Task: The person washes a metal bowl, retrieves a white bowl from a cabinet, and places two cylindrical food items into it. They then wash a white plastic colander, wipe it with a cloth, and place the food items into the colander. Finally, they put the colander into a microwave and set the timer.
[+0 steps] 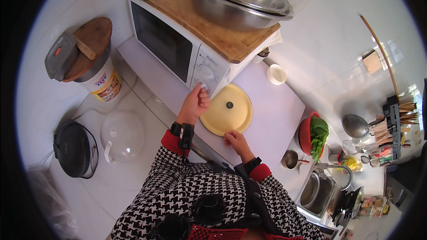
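My left hand (pixel 196 101) has its thumb and fingers closed on the lower control knob (pixel 204 87) of a white microwave oven (pixel 212 68). The oven's dark glass door (pixel 161 38) is closed. Close by, a round pale yellow lid (pixel 230 118) with a black knob lies on the light tabletop, partly beside the oven. At the near edge of this lid rests my right hand (pixel 236 141), its fingers curled with the fingertips at the rim; whether they grip it I cannot tell.
Steel basins (pixel 233 13) stand on a wooden board (pixel 186 13) atop the microwave. A white cup (pixel 276 74) is behind the lid. To the right are a red basin (pixel 304 133) with leafy greens, a small pan (pixel 289 159) and a sink (pixel 318 195). A clear dome cover (pixel 128 136) lies left.
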Demonstrator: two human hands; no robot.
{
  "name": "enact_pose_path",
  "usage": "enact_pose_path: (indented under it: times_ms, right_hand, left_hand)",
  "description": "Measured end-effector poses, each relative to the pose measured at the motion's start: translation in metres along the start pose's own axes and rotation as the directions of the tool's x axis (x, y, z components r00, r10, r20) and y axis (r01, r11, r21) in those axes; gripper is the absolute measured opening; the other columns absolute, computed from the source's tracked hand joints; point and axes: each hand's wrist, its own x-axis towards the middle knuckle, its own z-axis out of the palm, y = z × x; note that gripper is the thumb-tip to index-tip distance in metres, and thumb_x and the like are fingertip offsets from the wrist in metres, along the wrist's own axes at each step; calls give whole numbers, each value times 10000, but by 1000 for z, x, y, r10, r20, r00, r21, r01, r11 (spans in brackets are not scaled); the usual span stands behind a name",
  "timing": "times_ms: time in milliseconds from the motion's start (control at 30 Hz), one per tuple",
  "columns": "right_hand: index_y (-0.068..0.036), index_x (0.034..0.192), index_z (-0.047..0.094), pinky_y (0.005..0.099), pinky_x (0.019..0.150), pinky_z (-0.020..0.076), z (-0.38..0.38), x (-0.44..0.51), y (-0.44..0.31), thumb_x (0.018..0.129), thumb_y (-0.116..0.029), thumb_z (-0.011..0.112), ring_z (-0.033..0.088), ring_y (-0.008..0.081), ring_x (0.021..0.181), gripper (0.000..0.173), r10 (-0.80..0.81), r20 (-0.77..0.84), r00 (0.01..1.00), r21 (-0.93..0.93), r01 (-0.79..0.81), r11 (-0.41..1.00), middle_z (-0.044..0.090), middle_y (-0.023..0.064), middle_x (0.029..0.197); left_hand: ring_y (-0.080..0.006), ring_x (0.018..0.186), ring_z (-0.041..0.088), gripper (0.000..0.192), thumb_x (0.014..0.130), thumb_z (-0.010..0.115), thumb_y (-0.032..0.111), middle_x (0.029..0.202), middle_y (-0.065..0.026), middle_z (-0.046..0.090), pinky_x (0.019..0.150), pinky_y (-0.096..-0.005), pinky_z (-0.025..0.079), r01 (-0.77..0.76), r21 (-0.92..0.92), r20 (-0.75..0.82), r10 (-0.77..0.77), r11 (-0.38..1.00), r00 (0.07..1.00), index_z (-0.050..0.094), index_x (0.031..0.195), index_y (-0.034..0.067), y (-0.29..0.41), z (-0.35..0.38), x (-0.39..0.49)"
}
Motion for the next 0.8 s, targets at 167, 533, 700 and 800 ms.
enact_pose_path:
  times_ms: [167, 533, 700, 800]
  right_hand:
    - [-21, 903, 575, 232, 582, 473, 0, 2, 2, 885, -197, 537, 568, 110, 629, 181, 6, 6, 1000, 17, -6, 1000, 598, 36, 737]
    - [-18, 919, 564, 232, 584, 473, 2, 0, 0, 890, -206, 534, 572, 111, 638, 192, 15, -23, 1000, 4, -15, 1000, 596, 36, 741]
    - [-19, 916, 562, 232, 587, 471, 3, -2, -1, 892, -205, 528, 571, 109, 643, 190, -6, -18, 1000, 2, 6, 1000, 595, 36, 742]
    - [-19, 911, 563, 232, 589, 473, 3, -2, 1, 891, -202, 528, 571, 109, 645, 188, -12, -15, 1000, 5, 12, 1000, 596, 37, 744]
  left_hand:
    - [-71, 486, 311, 288, 897, 537, 315, 578, 51, 342, 433, -197, 260, -42, 98, -9, 43, 994, 999, 442, 714, 114, 1, 0, 0]
    - [-83, 482, 323, 293, 907, 524, 306, 591, 28, 383, 435, -208, 277, -125, 266, -17, 134, 956, 991, 427, 731, 93, 0, 7, -5]
    - [-82, 487, 329, 285, 913, 519, 277, 597, 17, 389, 437, -210, 287, -153, 292, -20, 166, 944, 986, 428, 729, 79, 0, 7, -6]
    - [-60, 485, 303, 285, 902, 537, 302, 579, 48, 355, 432, -200, 261, -186, 378, 11, 197, 907, 980, 427, 724, 108, -1, 6, -6]
